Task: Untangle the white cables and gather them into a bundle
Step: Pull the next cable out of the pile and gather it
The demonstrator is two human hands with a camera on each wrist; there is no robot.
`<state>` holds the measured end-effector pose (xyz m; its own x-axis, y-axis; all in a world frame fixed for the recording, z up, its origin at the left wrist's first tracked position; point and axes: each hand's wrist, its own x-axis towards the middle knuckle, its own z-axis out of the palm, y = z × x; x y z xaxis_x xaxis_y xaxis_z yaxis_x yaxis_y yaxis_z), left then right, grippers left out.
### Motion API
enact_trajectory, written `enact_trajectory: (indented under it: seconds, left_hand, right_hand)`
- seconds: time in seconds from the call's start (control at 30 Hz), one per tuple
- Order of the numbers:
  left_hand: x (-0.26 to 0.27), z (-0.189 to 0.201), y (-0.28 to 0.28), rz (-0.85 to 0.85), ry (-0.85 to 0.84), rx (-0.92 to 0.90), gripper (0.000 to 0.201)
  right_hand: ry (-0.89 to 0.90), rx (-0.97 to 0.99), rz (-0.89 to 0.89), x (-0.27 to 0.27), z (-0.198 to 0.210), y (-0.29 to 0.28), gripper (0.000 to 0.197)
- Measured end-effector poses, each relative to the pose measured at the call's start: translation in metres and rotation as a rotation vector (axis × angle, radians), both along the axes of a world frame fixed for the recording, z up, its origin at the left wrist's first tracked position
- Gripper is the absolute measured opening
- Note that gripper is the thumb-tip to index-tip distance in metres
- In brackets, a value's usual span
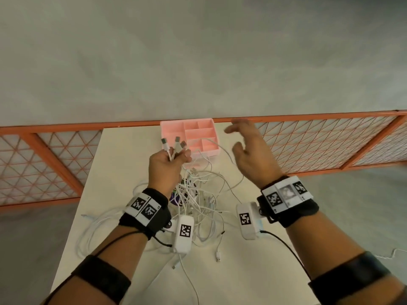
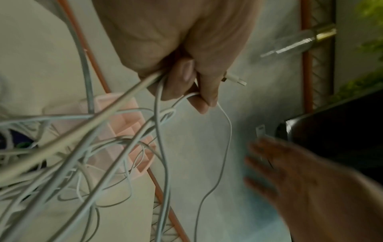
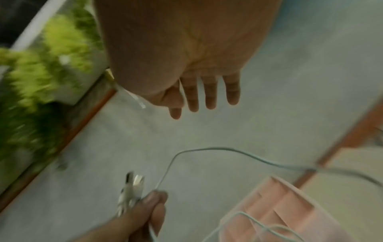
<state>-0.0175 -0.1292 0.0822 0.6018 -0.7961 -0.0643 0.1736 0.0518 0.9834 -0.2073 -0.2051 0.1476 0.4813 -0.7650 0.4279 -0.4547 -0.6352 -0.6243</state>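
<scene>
A tangle of white cables [image 1: 198,201] lies on the cream table [image 1: 123,172] between my forearms. My left hand [image 1: 169,159] is raised above the pile and grips several cable ends; their USB plugs [image 1: 176,143] stick up out of the fist. The left wrist view shows the curled fingers [image 2: 186,85] clamping the strands, which trail down to the pile [image 2: 72,155]. My right hand [image 1: 246,146] hovers to the right of the plugs, fingers straight and spread, holding nothing. In the right wrist view its fingers [image 3: 209,93] are extended over the floor, blurred by motion.
A pink compartment tray [image 1: 198,128] stands at the table's far edge, with one cable looping across it. An orange mesh railing [image 1: 308,142] runs behind the table. Loose plugs [image 1: 218,256] lie near the front. A dark round object [image 1: 176,198] sits under the tangle.
</scene>
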Motion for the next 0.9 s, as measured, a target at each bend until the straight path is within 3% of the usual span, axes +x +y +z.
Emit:
enact_trajectory:
  seconds: [0.1,0.13,0.2,0.3,0.4,0.47,0.53,0.6,0.63,0.7,0.8,0.9]
  left_hand:
    - [-0.017,0.003,0.001,-0.081,-0.121,0.002,0.006]
    - [-0.020,0.002,0.001,-0.089,-0.131,0.003,0.005]
    - [-0.020,-0.004,0.003,-0.098,-0.110,0.004,0.002]
    - [-0.017,-0.016,0.008,-0.097,-0.090,0.035,0.011]
    - [-0.012,-0.031,0.014,-0.104,-0.069,0.094,0.003]
    - [-0.008,-0.042,0.018,-0.113,-0.097,0.145,0.008]
    - [-0.002,-0.054,0.024,-0.085,-0.116,0.209,0.009]
    - [0.006,-0.062,0.031,-0.004,-0.028,0.256,0.003]
    - [0.010,-0.065,0.035,0.037,0.039,0.273,0.006]
    - [0.017,-0.068,0.037,0.062,0.100,0.275,0.012]
    - [0.020,-0.059,0.033,0.020,0.155,0.198,0.011]
    - [0.020,-0.051,0.030,-0.013,0.219,0.136,0.025]
  right_hand:
    - [0.397,-0.199,0.077,0.025,0.002,0.007,0.031]
    - [0.516,-0.162,0.088,0.031,0.000,0.008,0.029]
    - [0.552,-0.028,0.120,0.038,-0.003,0.009,0.025]
    - [0.421,0.045,0.123,0.042,0.002,0.008,0.020]
    - [0.155,0.153,0.049,0.045,0.022,0.006,0.016]
    - [-0.182,0.250,0.022,0.047,0.044,0.003,0.019]
    - [-0.634,0.322,0.034,0.044,0.075,-0.003,0.025]
    - [-0.941,0.378,0.049,0.032,0.106,-0.013,0.027]
    - [-0.968,0.388,0.045,0.025,0.117,-0.018,0.027]
    - [-0.831,0.364,0.016,0.014,0.120,-0.023,0.023]
    - [-0.647,0.356,-0.042,0.010,0.089,-0.022,0.018]
    - [-0.598,0.495,-0.100,0.005,0.042,-0.026,0.013]
